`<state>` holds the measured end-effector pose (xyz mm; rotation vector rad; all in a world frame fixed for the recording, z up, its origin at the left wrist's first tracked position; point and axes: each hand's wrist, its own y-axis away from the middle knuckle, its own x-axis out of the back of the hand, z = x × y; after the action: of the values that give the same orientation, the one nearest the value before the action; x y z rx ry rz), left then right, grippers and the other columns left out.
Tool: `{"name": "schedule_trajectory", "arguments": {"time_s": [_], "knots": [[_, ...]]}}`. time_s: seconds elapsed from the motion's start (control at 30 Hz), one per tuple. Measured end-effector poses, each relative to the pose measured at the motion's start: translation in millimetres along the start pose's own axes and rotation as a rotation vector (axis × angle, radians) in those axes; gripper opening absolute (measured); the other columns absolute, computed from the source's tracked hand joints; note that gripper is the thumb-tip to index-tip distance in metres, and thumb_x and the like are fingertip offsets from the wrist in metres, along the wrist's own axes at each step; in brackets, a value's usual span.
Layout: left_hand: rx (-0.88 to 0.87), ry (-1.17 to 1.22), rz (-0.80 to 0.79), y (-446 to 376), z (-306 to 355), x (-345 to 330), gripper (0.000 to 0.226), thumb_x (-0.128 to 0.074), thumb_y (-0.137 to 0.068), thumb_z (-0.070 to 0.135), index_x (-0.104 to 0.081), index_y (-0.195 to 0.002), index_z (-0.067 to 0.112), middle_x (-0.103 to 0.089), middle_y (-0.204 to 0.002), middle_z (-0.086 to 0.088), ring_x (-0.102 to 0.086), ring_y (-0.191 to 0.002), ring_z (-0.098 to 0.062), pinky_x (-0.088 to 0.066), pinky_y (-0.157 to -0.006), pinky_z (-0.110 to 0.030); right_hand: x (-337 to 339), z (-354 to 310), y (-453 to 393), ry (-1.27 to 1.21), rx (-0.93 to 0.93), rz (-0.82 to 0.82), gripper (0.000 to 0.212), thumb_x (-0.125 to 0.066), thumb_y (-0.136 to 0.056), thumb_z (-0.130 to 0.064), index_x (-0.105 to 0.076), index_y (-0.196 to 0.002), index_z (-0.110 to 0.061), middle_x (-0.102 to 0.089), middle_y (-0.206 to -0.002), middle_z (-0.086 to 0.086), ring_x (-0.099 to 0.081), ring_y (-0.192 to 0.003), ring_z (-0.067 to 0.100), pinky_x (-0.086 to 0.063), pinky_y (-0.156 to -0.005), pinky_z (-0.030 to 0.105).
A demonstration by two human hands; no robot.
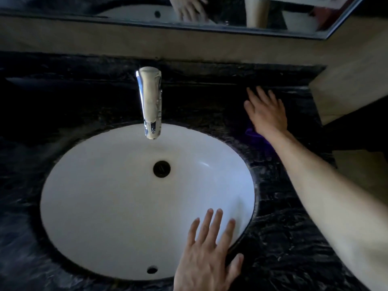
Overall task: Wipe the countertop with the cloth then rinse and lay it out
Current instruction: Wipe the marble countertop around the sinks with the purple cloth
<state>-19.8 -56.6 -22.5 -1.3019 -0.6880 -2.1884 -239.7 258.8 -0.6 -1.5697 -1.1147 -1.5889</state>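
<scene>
Nearest item: my left hand (206, 257), fingers spread and holding nothing, palm down over the front right rim of the sink (100, 198), thumb toward the dark stone. Next outward: right forearm, bare, crossing the tabletop (289, 238) on a diagonal to my right hand (265, 111), which lies flat and splayed near the back right corner, not clenched. Item under that hand: cloth (255, 133), purple, only a dim fold showing at the wrist; I judge the palm to be pressing it to the stone, though the light is too poor to see how much of it lies beneath. Fixtures: white oval basin with dark drain (161, 169) and overflow hole at the front; chrome tap (149, 101) standing behind it, no water visible; mirror (189, 15) along the wall above. Stage, as I judge it: wiping, with rinse and laying out not yet done. Hazards, listed: a flat open palm gives little hold, so the cloth may bunch or slide out from under and leave the corner unwiped; dark cloth on dark veined stone in dim light makes missed patches hard to spot; a sweep toward the basin could drop the cloth over the rim before the wipe is finished; the left hand, leaning at the smooth rim, could slip if the stone is wet.
</scene>
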Motion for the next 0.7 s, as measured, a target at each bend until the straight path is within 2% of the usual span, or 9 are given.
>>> {"name": "schedule_trajectory", "arguments": {"time_s": [0.1, 0.2, 0.27, 0.37, 0.47, 0.6, 0.7], "knots": [[-0.002, -0.008, 0.019, -2, 0, -2, 0.072, -0.053, -0.085, 0.064, -0.052, -0.145, 0.024, -0.049, -0.154, -0.01, -0.046, -0.141, -0.031, -0.03, -0.107, -0.049, 5, 16, 1, 0.015, -0.067, -0.05, 0.057, -0.028, -0.107, -0.047, -0.022, -0.161, -0.032, -0.017, -0.172, 0.001, -0.013, -0.156, 0.034, -0.01, -0.125, 0.055], [-0.005, -0.006, 0.035, -5, -1, -4, 0.072, -0.055, -0.083, 0.063, -0.056, -0.142, 0.024, -0.052, -0.151, -0.01, -0.05, -0.138, -0.032, -0.031, -0.105, -0.049, -3, -23, 10, -0.004, -0.037, -0.012, 0.062, -0.031, -0.105, -0.045, -0.022, -0.161, -0.019, -0.014, -0.172, 0.007, -0.01, -0.157, 0.037, -0.009, -0.126, 0.054], [0.001, -0.007, 0.046, -5, -2, -7, 0.069, -0.052, -0.085, 0.064, -0.058, -0.141, 0.024, -0.053, -0.15, -0.01, -0.05, -0.137, -0.032, -0.032, -0.105, -0.048, -8, -57, 23, -0.041, 0.053, 0.003, 0.064, -0.031, -0.104, -0.048, -0.024, -0.161, -0.018, -0.014, -0.172, 0.006, -0.01, -0.157, 0.033, -0.007, -0.126, 0.055], [0.014, 0.009, 0.043, -6, -4, -10, 0.064, -0.039, -0.093, 0.063, -0.059, -0.141, 0.026, -0.053, -0.15, -0.008, -0.051, -0.137, -0.031, -0.033, -0.105, -0.047, -15, -95, 33, -0.047, 0.274, -0.007, 0.06, -0.027, -0.105, -0.048, -0.026, -0.161, -0.025, -0.014, -0.172, -0.002, -0.009, -0.158, 0.028, -0.007, -0.125, 0.054], [0.023, -0.004, 0.06, -7, -5, -14, 0.065, -0.033, -0.094, 0.064, -0.06, -0.14, 0.027, -0.054, -0.149, -0.007, -0.052, -0.136, -0.031, -0.034, -0.105, -0.046, -15, -84, 24, -0.039, 0.404, -0.022, 0.053, -0.024, -0.107, -0.044, -0.022, -0.16, -0.04, -0.015, -0.172, -0.008, -0.008, -0.158, 0.024, -0.006, -0.125, 0.05], [0.073, 0.001, 0.073, -9, -5, -16, 0.06, -0.041, -0.092, 0.06, -0.058, -0.142, 0.029, -0.054, -0.149, -0.006, -0.052, -0.135, -0.03, -0.034, -0.105, -0.044, -15, -43, 6, -0.008, 0.372, -0.009, 0.052, -0.025, -0.105, -0.047, -0.019, -0.157, -0.052, -0.014, -0.172, -0.008, -0.005, -0.159, 0.025, -0.002, -0.127, 0.052], [0.117, 0.016, 0.058, -14, -2, -15, 0.061, -0.028, -0.098, 0.061, -0.048, -0.145, 0.029, -0.053, -0.15, -0.008, -0.051, -0.136, -0.031, -0.034, -0.104, -0.044, -13, -25, -1, 0.001, 0.324, -0.02, 0.051, -0.022, -0.105, -0.053, -0.016, -0.156, -0.054, -0.011, -0.172, -0.01, -0.002, -0.159, 0.024, 0.001, -0.126, 0.053]]}}
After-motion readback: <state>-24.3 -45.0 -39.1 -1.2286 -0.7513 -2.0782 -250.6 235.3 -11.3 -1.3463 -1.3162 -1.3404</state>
